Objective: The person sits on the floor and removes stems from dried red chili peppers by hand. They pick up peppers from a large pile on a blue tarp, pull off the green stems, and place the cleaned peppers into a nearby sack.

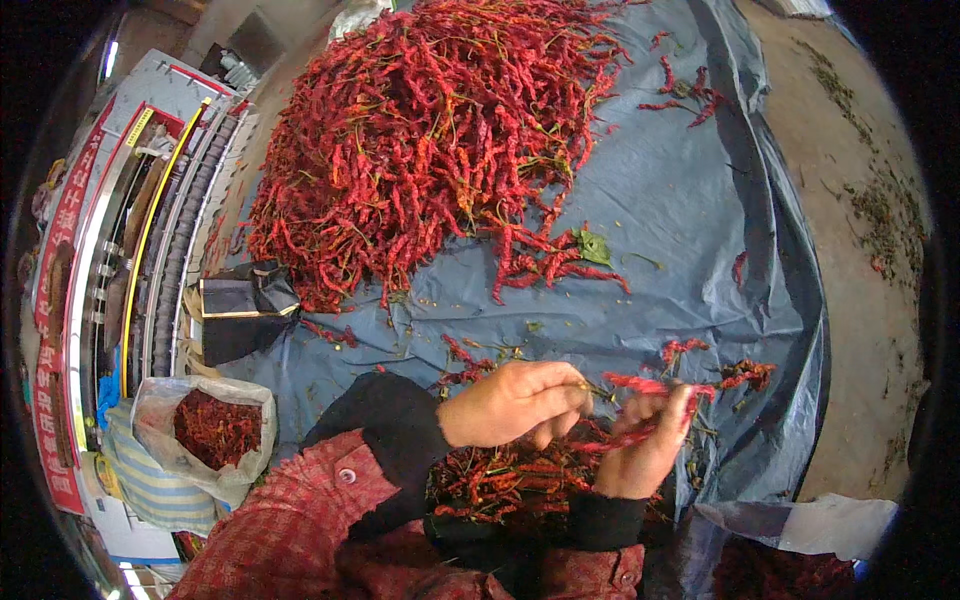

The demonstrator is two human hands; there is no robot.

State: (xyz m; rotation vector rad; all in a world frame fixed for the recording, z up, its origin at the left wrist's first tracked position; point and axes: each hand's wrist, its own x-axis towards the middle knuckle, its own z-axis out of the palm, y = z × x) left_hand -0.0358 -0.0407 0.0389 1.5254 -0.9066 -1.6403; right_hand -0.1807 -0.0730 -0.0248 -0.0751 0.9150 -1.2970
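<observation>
My right hand (643,444) holds a few dried red chili peppers (639,383) between thumb and fingers, their bodies sticking out on both sides. Just left of it, the fingertips of my left hand (517,405) pinch a thin greenish chili stem (600,392). Below both hands lies a heap of dried chilies (499,480) close to my body, partly covered by my wrists. A few loose chilies (681,349) lie on the blue-grey tarp (652,202) just beyond my right hand. Another dark, shrivelled cluster (746,373) rests to its right.
A large pile of dried red chilies (427,142) covers the tarp's far side. To the left stand a black box-shaped bag (244,322), a striped woven sack (161,480) holding chilies, and a long machine (150,225) with a yellow bar. A plastic bag (817,525) sits lower right.
</observation>
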